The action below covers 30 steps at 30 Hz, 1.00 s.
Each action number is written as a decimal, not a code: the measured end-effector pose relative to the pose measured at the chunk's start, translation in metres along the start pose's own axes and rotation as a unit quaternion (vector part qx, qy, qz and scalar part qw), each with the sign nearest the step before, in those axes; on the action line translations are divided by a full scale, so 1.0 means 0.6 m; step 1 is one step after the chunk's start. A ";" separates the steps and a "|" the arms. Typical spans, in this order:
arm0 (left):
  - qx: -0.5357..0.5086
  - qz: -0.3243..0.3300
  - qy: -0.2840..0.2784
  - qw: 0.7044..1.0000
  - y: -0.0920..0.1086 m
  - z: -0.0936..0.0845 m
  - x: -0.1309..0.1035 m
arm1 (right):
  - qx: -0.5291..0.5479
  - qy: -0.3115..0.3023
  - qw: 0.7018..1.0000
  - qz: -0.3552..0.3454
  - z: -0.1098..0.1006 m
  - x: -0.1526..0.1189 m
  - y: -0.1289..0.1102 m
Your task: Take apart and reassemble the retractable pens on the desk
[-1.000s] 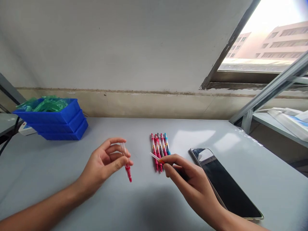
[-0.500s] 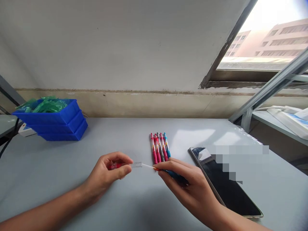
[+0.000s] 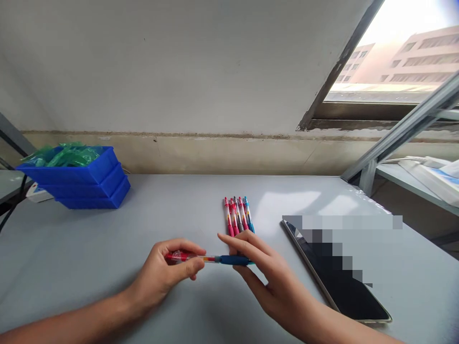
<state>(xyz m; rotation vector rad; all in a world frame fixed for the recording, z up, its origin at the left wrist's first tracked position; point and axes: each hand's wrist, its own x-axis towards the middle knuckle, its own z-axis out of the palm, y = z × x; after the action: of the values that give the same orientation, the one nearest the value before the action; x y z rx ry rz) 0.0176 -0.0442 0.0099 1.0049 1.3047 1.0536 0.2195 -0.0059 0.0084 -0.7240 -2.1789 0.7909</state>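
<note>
Because my left hand (image 3: 195, 264) wraps the red end of the pen (image 3: 233, 260), I can't make out all of that end; my thumb and fingers are closed on it. The pen lies level above the table (image 3: 89, 272), between my hands. My right hand (image 3: 274, 277) has its thumb and fingers partly spread around the blue grip, index lifted, and I can't tell whether they press on it. It hides the lower ends of the row of pens (image 3: 236, 217). Grey blocks cover part of the phone (image 3: 344, 282). At left, green plastic (image 3: 77, 155) fills the top of the stacked blue bins (image 3: 89, 186); what the lower ones hold, I can't see. They partly hide a white box (image 3: 38, 193).
</note>
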 end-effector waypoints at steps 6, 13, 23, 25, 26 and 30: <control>-0.026 0.003 0.001 1.000 -0.002 0.002 0.000 | -0.019 0.058 0.998 0.023 0.011 -0.006 0.009; -0.009 0.007 -0.008 1.000 -0.006 0.001 -0.003 | -0.045 -0.047 0.997 0.034 0.008 -0.005 0.006; -0.010 0.018 0.027 0.999 0.002 -0.003 0.000 | 0.081 -0.052 0.980 0.172 0.003 -0.004 0.008; -0.022 0.012 0.051 0.998 0.007 -0.003 0.000 | 0.069 -0.003 0.988 0.140 0.007 -0.001 0.011; -0.028 0.009 0.052 0.998 0.009 -0.003 -0.001 | 0.070 0.002 0.988 0.136 0.008 0.000 0.012; -0.046 0.015 0.023 0.999 0.010 -0.003 0.000 | 0.164 -0.077 0.963 0.201 0.010 0.002 0.010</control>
<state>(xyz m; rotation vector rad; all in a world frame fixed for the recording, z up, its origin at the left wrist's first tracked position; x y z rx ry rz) 0.0156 -0.0428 0.0155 0.9383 1.2715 1.1550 0.2158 -0.0028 0.0014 -0.9684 -1.9816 1.4209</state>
